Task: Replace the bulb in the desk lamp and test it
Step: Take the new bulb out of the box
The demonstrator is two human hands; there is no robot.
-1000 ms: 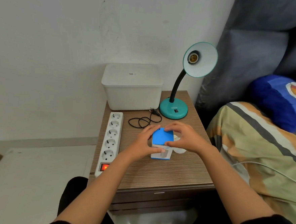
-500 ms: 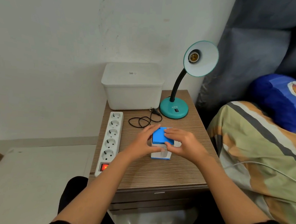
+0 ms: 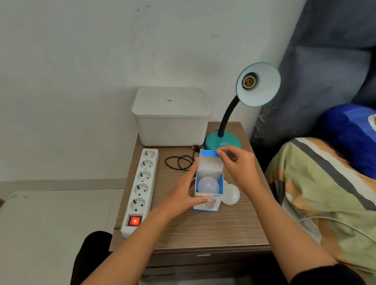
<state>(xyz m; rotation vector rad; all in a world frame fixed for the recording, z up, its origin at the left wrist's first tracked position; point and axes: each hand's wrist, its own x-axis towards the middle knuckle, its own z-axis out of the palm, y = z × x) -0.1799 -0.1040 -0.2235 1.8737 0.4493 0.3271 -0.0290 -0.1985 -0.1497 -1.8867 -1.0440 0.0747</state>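
Your right grip [image 3: 236, 165] pinches the box [image 3: 208, 188] flap open; your left grip [image 3: 183, 193] clasps its side. The new bulb [image 3: 208, 185] sits inside, upright on the worktop [image 3: 210, 228]. Tug carelessly and the box could tip, knocking the old bulb [image 3: 231, 194] rolling.

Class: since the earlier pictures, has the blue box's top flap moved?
Yes. The blue box's top flap has swung up and back, towards the teal desk lamp's base.

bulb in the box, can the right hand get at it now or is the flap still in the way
Probably yes. The right hand pinches the box's flap folded back and up, so the new bulb shows bare in the open top. The left hand steadies the box. Nothing covers the bulb.
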